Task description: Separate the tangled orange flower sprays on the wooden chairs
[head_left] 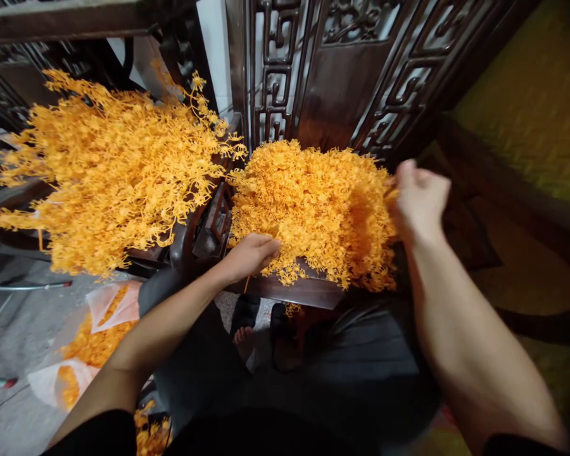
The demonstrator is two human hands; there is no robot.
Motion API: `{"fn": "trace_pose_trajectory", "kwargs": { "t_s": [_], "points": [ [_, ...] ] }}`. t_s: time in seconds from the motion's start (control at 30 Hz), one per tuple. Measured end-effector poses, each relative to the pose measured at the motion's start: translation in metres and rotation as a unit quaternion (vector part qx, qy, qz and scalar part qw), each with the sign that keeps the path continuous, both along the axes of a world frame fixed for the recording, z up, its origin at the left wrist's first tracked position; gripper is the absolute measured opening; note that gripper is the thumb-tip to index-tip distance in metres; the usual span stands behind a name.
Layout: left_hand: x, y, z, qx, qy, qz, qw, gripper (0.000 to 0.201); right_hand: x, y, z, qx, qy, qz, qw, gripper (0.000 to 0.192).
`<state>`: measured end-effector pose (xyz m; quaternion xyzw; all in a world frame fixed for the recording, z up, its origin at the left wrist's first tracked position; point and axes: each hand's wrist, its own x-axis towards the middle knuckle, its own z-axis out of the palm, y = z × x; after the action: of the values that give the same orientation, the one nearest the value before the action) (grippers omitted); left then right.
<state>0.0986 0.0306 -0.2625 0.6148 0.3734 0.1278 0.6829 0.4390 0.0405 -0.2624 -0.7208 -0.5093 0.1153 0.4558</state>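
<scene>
Orange pile point(308, 196), caught right in the middle

So there's a bigger orange heap point(118, 164) off to the left, and the pile itself sits on a dark wooden seat point(304, 292). Its long axis isn't obvious, maybe slightly wider left to right. The right hand point(422, 196) is at its right edge, so the pile lies left of those fingers; they're curled but blurry, can't tell if they've got anything. The left hand point(253, 256) is the nearer one, touching the near left edge, pile going far and right from there. Those fingers look pinched narrow on a thin orange stem point(247, 283).
</scene>
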Motion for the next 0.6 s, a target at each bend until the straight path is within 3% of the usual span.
{"fn": "trace_pose_trajectory", "kwargs": {
  "t_s": [0.07,0.23,0.33,0.47,0.53,0.6],
  "points": [
    [0.003,0.002,-0.003,0.094,0.024,-0.007,0.995,0.045,-0.017,-0.01,-0.003,-0.027,0.133,-0.014,0.991,0.051],
    [0.016,0.004,-0.001,0.325,0.088,-0.008,0.941,0.046,-0.078,-0.007,-0.008,-0.028,0.326,0.088,0.941,0.033],
    [0.015,0.004,-0.002,0.379,0.105,-0.015,0.919,0.046,-0.082,-0.002,-0.011,-0.035,0.419,0.098,0.902,0.028],
    [0.011,0.002,-0.008,0.43,0.111,-0.021,0.896,0.043,-0.066,-0.006,-0.014,-0.039,0.505,0.139,0.851,0.031],
    [0.01,0.0,-0.012,0.474,0.116,-0.02,0.873,0.042,-0.06,-0.011,-0.015,-0.034,0.488,0.151,0.859,0.032],
    [0.01,-0.001,-0.016,0.519,0.125,-0.026,0.845,0.039,-0.058,-0.016,-0.013,-0.024,0.398,0.155,0.904,0.036]
  ]
}}
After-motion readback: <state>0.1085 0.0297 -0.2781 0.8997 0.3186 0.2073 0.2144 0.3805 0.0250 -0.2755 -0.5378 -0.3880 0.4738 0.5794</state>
